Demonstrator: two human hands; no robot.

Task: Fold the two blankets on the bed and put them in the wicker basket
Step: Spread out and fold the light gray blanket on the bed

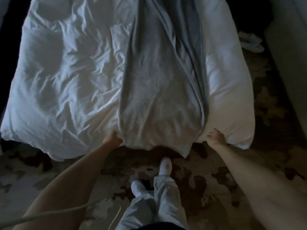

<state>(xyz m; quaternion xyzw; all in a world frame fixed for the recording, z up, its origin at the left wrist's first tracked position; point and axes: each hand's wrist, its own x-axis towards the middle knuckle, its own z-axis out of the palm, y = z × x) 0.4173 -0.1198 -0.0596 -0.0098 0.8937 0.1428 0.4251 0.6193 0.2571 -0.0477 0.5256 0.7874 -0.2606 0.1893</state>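
Observation:
A grey fleece blanket (159,83) lies as a long strip down the bed, folded lengthwise with its doubled edges along the right side. Its near end hangs over the foot of the bed. My left hand (113,138) grips the blanket's near left corner. My right hand (216,136) grips the near right corner, fingers curled into the fabric. A second blanket and the wicker basket are not in view.
The bed carries a crumpled white duvet (66,77). A patterned dark-and-light rug (216,180) covers the floor where my feet (164,166) stand. A pale cloth (250,42) lies on the floor right of the bed, beside light furniture (289,63). A white cable (66,211) crosses the lower left.

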